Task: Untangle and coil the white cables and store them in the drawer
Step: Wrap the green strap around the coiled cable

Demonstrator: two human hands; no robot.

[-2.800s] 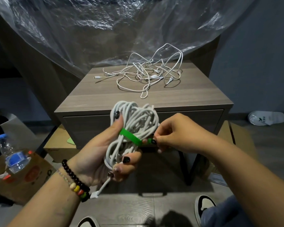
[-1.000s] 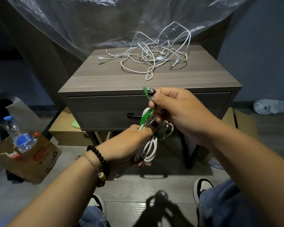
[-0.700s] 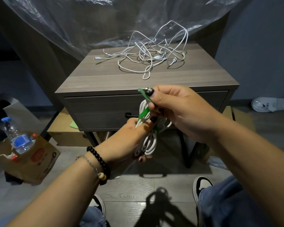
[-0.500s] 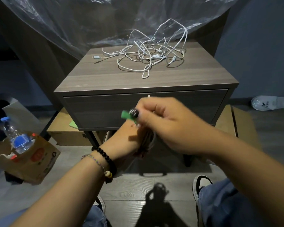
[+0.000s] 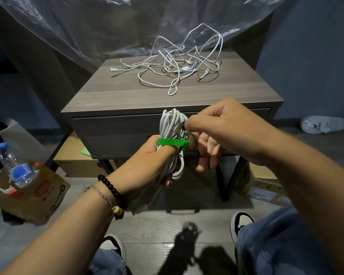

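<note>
Gripping the coiled white cable point(image 5: 172, 135), the left hand point(image 5: 151, 165) steadies it; the right hand point(image 5: 216, 128) pinches the green strap point(image 5: 172, 142) wrapped around it.

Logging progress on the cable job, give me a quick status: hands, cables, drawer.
Left hand grips coiled white cable; right hand pinches green tie banding it. Tangled cables untouched on nightstand top. Drawer shut, nothing stored.

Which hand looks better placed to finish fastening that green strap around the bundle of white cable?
The right hand: it already pinches the loose end of the green strap, while the left hand is occupied gripping the coiled cable to keep it together.
</note>
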